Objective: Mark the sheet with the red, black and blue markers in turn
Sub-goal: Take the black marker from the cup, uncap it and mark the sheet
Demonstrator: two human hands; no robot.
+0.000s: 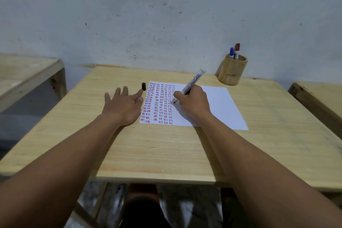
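A white sheet [216, 105] lies on the wooden table [166, 146], its left part filled with columns of short red, black and blue dashes. My right hand [192, 102] grips the uncapped black marker [192, 82], tip down on the sheet beside the last column. The black cap [143, 86] stands just off the sheet's top left corner. My left hand [123, 104] rests flat on the table left of the sheet, fingers spread, the index fingertip near the cap. The blue marker [231, 52] and red marker [236, 50] stand in a wooden cup [231, 72].
The cup sits at the table's back right, close to a pale wall. Other wooden tables [27, 74] flank this one on both sides, with gaps between. My knees show below the table's near edge.
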